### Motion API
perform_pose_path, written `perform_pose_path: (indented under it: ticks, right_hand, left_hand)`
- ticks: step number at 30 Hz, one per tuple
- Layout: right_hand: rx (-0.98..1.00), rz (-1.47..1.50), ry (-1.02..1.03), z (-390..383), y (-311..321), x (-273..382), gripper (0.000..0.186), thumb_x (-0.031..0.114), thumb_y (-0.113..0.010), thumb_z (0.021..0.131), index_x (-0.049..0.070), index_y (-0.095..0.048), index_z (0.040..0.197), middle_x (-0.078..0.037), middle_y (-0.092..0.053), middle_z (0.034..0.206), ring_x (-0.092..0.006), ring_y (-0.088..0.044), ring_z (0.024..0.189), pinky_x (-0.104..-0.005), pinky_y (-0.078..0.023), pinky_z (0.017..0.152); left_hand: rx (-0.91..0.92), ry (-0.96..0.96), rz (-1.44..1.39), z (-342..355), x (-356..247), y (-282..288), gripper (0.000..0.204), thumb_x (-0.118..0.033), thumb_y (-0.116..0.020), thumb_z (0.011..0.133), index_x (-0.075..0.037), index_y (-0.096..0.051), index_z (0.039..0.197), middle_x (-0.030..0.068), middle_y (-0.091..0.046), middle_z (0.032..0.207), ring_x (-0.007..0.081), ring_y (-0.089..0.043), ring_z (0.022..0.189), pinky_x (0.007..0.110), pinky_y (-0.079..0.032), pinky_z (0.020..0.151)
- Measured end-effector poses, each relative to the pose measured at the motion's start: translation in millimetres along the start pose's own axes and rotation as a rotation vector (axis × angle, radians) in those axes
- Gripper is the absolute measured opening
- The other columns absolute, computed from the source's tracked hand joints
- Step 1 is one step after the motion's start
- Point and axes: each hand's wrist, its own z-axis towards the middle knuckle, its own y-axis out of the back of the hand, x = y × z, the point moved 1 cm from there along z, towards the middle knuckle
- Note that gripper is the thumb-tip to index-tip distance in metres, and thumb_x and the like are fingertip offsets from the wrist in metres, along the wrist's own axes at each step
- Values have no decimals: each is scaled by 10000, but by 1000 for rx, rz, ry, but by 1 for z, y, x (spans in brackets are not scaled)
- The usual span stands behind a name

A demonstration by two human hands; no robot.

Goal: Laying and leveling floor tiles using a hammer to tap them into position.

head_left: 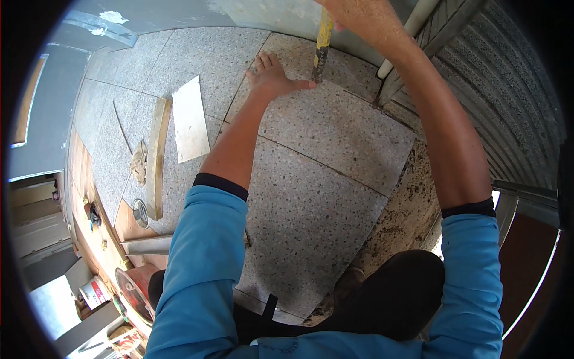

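My left hand [272, 79] presses flat on a speckled grey floor tile [335, 125], fingers spread and thumb stretched out to the right. The thumb tip lies close to the foot of a yellow-and-black tool handle [323, 45]. My right hand [362, 15] is closed around the upper part of that handle, which stands upright with its lower end at the tile. The top of the handle and part of the right hand are cut off by the frame's upper edge, so the tool's exact kind cannot be told.
Left of my left arm lie a white sheet [190, 119], a wooden batten [158, 158], a crumpled cloth [139, 161] and a metal tin [140, 213]. A red bucket [137, 287] stands lower left. Bare rough ground [406, 206] borders the tiles beside a ribbed metal shutter [508, 90].
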Motion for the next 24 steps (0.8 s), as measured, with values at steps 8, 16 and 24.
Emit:
perform_pose_path:
  ticks: [8,16,24]
  right_hand:
    - [-15,148,141,25,-23,-12,403,100,-552,921,-23,-594,1302,-294,-666,1196,-425,-644,1134,-415,-496,980]
    - [51,13,77,21,-18,-3,367,115,-558,938,-9,-595,1281,-308,-667,1130,-453,-645,1056,-449,-505,916]
    - [-12,39,117,17,-23,-3,393,91,-572,914,-11,-601,1293,-308,-677,1107,-453,-654,1044,-458,-510,917]
  left_hand:
    - [62,16,21,2,-8,8,1616,-978,-667,554,87,-65,1609,321,-55,1686,425,-59,1585,720,-170,1184]
    - [45,3,26,2,-6,8,1610,-963,-684,562,89,-59,1608,325,-51,1684,435,-64,1582,731,-170,1177]
    - [44,2,24,2,-8,10,1633,-991,-661,534,97,-81,1605,322,-71,1684,424,-80,1584,718,-183,1179]
